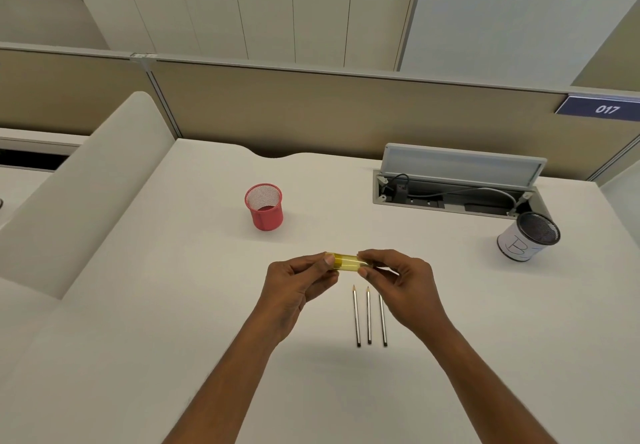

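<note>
Yellow translucent tube: held level above bench, left hand and right hand fingers pinching either end.

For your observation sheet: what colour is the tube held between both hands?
Translucent yellow: the small tube, head view.

Office: partitioned desk, numbered cubicle sign
</note>
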The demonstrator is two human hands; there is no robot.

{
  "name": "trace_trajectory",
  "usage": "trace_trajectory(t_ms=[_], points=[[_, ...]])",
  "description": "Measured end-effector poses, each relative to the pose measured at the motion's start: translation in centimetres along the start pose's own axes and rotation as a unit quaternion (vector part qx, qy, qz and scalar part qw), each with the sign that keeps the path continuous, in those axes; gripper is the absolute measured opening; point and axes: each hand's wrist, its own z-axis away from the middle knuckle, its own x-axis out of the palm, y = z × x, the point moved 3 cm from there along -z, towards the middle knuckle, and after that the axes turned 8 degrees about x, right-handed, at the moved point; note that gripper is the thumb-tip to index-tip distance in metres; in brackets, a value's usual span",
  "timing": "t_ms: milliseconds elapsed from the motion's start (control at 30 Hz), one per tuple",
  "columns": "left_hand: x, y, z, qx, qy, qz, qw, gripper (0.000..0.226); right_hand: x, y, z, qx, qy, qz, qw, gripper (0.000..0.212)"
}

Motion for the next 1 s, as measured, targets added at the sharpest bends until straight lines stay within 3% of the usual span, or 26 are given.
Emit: trace_trajectory(t_ms=[267,567,800,900,1000], points=[[-0.6,-0.6,-1.2,0.01,0.022,-0.011,1.0,0.027,0.6,0.7,-0.8,-0.012,-0.005,0.0,1.0,0.027],[-2.2,-2.5,-4.2,0.026,0.092,-0.043,0.994,0.019,2.5,3.1,-4.0,-0.031,-0.006,0.096,0.995,0.026],[-4.6,-4.2,-8.0,0.072,0.162,-0.171,0.969,0.02,5.7,5.8,-7.7,-0.008,-0.007,0.141,0.99,0.029],[-5.6,-4.3,-9.6,0.076,0.188,-0.205,0.958,0.007,7.2,6.5,-9.4,0.004,-0.012,0.166,0.986,0.03],[-6.4,-4.5,-11.1,0.075,0.206,-0.249,0.943,0.007,8.4,7.2,-10.9,0.016,-0.011,0.19,0.982,0.032]])
